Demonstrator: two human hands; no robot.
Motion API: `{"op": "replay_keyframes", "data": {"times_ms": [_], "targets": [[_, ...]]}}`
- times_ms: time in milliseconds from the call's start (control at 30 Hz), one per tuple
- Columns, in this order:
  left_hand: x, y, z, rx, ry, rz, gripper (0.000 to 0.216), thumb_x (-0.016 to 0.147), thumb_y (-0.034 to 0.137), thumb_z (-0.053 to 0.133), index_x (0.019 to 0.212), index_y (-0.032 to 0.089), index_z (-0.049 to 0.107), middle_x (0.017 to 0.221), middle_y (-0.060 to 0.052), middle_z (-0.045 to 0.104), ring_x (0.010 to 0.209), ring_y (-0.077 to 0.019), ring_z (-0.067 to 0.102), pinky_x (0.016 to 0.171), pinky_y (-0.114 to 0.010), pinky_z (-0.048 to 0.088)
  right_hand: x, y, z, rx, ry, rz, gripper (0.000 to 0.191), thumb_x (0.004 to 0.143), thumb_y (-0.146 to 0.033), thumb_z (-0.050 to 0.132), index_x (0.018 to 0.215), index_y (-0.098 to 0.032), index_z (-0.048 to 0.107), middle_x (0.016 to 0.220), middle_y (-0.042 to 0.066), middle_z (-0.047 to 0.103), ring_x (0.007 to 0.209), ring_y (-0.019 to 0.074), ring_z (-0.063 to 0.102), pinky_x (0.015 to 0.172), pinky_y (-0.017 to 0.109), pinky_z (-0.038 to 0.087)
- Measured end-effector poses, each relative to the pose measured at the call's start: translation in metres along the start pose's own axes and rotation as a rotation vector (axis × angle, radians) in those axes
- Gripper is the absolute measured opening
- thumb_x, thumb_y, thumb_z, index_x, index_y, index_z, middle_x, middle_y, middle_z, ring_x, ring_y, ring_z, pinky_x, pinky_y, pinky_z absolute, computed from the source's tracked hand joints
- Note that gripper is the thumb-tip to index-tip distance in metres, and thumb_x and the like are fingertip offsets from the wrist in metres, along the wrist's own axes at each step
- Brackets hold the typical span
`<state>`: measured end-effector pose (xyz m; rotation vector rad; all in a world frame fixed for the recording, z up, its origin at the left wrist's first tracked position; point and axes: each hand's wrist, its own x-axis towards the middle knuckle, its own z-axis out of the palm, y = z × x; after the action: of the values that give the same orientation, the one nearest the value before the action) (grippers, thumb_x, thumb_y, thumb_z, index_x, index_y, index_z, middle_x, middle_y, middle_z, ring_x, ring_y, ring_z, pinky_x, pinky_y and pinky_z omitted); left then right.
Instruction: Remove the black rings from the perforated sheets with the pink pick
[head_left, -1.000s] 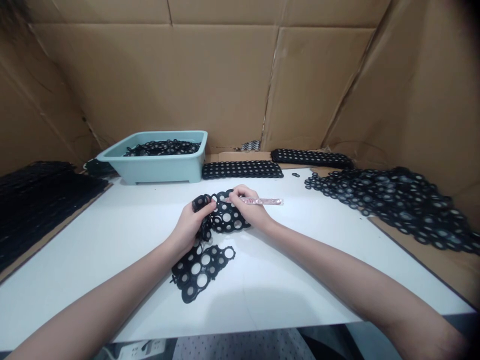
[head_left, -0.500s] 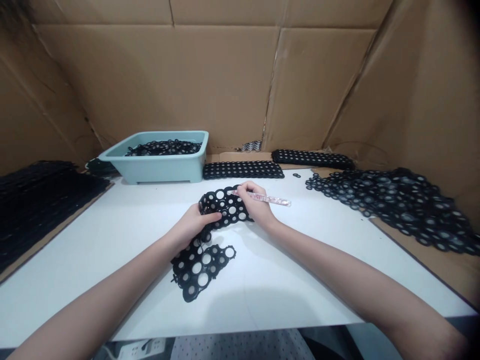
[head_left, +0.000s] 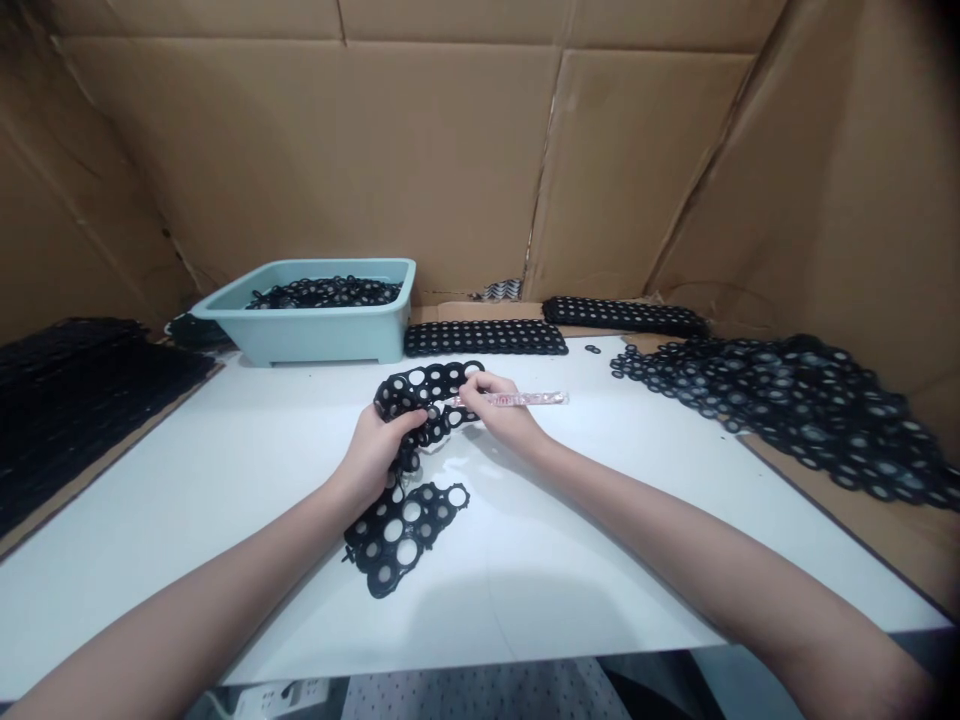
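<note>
Between my hands is a black lace strip (head_left: 439,376) made of joined rings with round holes, raised a little off the table at its far part. My left hand (head_left: 375,440) pinches its left side, thumb on top. In my right hand (head_left: 504,412) is a slim pen-like tool (head_left: 536,398) with a clear, red-marked handle, its tip pointing left at the lace. Some fingers of the right hand lie against the strip's right end. The strip's lower part (head_left: 405,535) hangs down and rests on the white table below my left hand.
A pale blue basin (head_left: 322,338) holding black ring pieces stands at the back left. Folded black lace bundles (head_left: 486,338) lie behind my hands. A heap of black rings (head_left: 795,410) spreads at the right. Dark stacked pieces (head_left: 82,400) sit at the left. Cardboard walls (head_left: 450,150) surround the table.
Both hands have shifted slightly left with the lace. The tool's tip has moved left and lower on the strip, and its handle lies more level.
</note>
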<state>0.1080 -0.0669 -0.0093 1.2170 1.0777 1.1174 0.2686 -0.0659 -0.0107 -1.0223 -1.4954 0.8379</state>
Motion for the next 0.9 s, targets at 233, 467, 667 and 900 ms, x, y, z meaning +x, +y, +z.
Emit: {"op": "replay_keyframes", "data": {"times_ms": [233,467,667,900], "targets": [[-0.0012,0.0018,0.0007,-0.028,-0.022,0.010,0.033,0.062,0.027,0.064,0.094,0.017,0.059,0.096,-0.008,0.065,0.088,-0.0242,0.060,0.076,-0.035,0.047,0.0014,0.0010,0.0002,-0.027,-0.021,0.086,0.021,0.075,-0.027,0.047,0.056,-0.017,0.047,0.066,0.000,0.058,0.072,0.0158,0.057,0.065,0.026,0.039],[-0.0001,-0.0005,-0.0009,-0.007,-0.034,-0.005,0.037,0.062,0.027,0.065,0.097,0.017,0.058,0.100,-0.008,0.064,0.091,-0.0246,0.059,0.079,-0.036,0.047,0.0037,0.0062,-0.0026,-0.138,0.018,0.012,0.019,0.075,-0.025,0.046,0.059,-0.018,0.051,0.069,0.001,0.059,0.076,0.0159,0.055,0.072,0.029,0.039],[-0.0010,-0.0002,0.0001,-0.008,-0.023,0.004,0.034,0.063,0.025,0.063,0.096,0.017,0.059,0.098,-0.007,0.065,0.088,-0.0232,0.060,0.077,-0.035,0.048,0.0016,0.0054,-0.0018,-0.160,-0.001,0.043,0.021,0.076,-0.027,0.046,0.059,-0.018,0.052,0.073,0.001,0.057,0.077,0.0159,0.055,0.069,0.027,0.039],[0.0001,-0.0003,-0.0012,-0.005,-0.029,0.015,0.035,0.065,0.026,0.063,0.097,0.016,0.059,0.098,-0.008,0.064,0.087,-0.0233,0.060,0.076,-0.035,0.048,0.0038,0.0032,-0.0007,-0.037,-0.038,0.144,0.021,0.074,-0.027,0.048,0.056,-0.017,0.050,0.067,0.001,0.059,0.072,0.0154,0.057,0.066,0.026,0.039]]}}
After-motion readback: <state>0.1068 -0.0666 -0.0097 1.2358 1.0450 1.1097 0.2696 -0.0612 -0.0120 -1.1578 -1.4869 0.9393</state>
